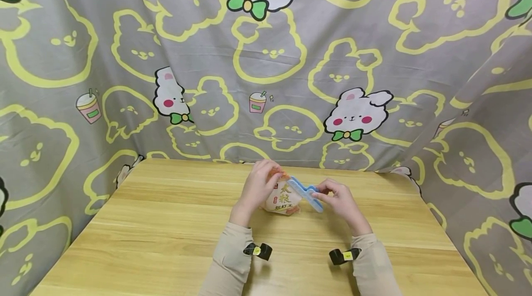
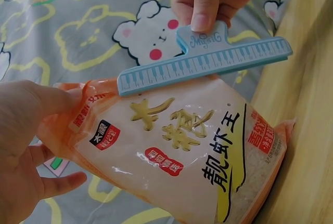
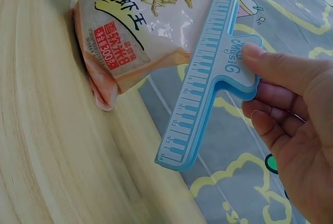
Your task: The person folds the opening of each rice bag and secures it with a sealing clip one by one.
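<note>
A bag of rice, clear and orange plastic with gold and black lettering, stands on the wooden table. My left hand pinches its orange top corner between thumb and fingers. A long blue clip with a piano-key pattern and the word "Music" lies slantwise along the bag's upper right side. By its handle, my right hand pinches the clip between thumb and fingers. One end of the clip overlaps the bag's top edge; the other end sticks out past it. Whether its jaws grip the plastic, I cannot tell.
The wooden table runs under both forearms. Behind and at the sides hangs a grey curtain with yellow outlines and white cartoon animals, meeting the table's back edge. A black wrist camera sits at the left cuff, another at the right.
</note>
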Demonstrator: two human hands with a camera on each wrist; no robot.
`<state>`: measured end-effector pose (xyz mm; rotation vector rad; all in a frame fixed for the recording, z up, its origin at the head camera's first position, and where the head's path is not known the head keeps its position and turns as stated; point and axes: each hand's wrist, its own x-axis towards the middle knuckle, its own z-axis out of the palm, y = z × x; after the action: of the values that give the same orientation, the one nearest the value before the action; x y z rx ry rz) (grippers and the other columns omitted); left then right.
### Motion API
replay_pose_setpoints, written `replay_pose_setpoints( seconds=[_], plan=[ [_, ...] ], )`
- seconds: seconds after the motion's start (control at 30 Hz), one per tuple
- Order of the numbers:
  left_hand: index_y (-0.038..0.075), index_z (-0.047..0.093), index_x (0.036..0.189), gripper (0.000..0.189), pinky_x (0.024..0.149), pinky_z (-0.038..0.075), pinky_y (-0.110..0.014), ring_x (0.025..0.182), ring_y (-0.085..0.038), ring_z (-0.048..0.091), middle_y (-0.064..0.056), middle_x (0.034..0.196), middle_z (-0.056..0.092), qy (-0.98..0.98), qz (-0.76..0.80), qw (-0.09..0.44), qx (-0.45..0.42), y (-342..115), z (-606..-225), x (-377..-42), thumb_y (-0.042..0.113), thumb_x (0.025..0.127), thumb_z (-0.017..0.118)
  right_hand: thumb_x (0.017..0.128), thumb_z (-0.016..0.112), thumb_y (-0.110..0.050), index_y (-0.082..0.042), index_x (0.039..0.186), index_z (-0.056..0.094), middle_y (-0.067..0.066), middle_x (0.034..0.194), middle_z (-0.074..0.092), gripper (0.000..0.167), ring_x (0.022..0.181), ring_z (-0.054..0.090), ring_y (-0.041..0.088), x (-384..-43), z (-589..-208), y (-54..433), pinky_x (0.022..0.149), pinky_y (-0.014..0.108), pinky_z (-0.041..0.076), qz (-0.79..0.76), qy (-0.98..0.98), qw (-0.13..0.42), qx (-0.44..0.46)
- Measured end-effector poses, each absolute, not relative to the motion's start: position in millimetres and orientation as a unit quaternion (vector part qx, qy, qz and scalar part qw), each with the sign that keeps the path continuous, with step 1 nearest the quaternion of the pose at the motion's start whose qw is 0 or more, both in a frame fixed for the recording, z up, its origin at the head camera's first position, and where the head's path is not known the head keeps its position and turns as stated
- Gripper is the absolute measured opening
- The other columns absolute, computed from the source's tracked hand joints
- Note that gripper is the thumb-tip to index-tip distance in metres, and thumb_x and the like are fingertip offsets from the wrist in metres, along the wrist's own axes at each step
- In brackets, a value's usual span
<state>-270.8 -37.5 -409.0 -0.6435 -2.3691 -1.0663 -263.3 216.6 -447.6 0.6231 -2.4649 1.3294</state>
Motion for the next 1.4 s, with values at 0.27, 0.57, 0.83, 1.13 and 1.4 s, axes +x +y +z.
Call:
replay_pose_setpoints(
  seconds=[0.27,0.57,0.83,1.13,1.4],
  plan=[
    [0.012,0.067,0.101,0.009,0.089,0.052,-0.041,0.103,-0.021,0.06,-0.003,0.101,0.07,-0.865,-0.386,0.217,-0.234,-38,-407,-269,0.018,0.095,0.062,0.083,0.073,0.001,0.002,0.086,0.07,0.015,0.084,0.069,0.004,0.072,0.054,0.011,-245,-420,205,0.065,0.023,0.047,0.459,-0.843,0.152,0.235],
    [0.012,0.067,0.102,0.009,0.088,0.048,-0.042,0.097,-0.022,0.058,-0.004,0.099,0.071,-0.868,-0.375,0.224,-0.235,-37,-406,-270,0.017,0.095,0.063,0.081,0.074,0.002,0.001,0.084,0.07,0.014,0.082,0.068,0.005,0.071,0.053,0.01,-243,-417,201,0.064,0.019,0.045,0.459,-0.842,0.168,0.229],
    [0.012,0.066,0.103,0.01,0.089,0.045,-0.043,0.097,-0.023,0.056,-0.005,0.099,0.07,-0.87,-0.377,0.219,-0.231,-37,-408,-271,0.016,0.095,0.062,0.081,0.075,-0.004,-0.005,0.083,0.071,0.008,0.081,0.068,0.005,0.072,0.052,0.008,-262,-442,207,0.064,0.018,0.045,0.463,-0.837,0.179,0.232],
    [0.012,0.067,0.103,0.011,0.087,0.045,-0.041,0.095,-0.021,0.055,-0.004,0.098,0.071,-0.867,-0.381,0.221,-0.233,-38,-409,-270,0.017,0.094,0.063,0.081,0.076,-0.007,-0.009,0.083,0.071,0.003,0.08,0.068,0.006,0.073,0.051,0.004,-267,-450,207,0.065,0.02,0.046,0.462,-0.834,0.192,0.233],
    [0.013,0.068,0.103,0.011,0.087,0.044,-0.041,0.096,-0.019,0.053,-0.002,0.098,0.071,-0.866,-0.384,0.216,-0.234,-38,-408,-269,0.017,0.094,0.064,0.08,0.074,0.002,0.002,0.085,0.07,0.013,0.081,0.069,0.006,0.073,0.054,0.012,-254,-432,197,0.065,0.023,0.048,0.452,-0.838,0.198,0.233]
  ],
)
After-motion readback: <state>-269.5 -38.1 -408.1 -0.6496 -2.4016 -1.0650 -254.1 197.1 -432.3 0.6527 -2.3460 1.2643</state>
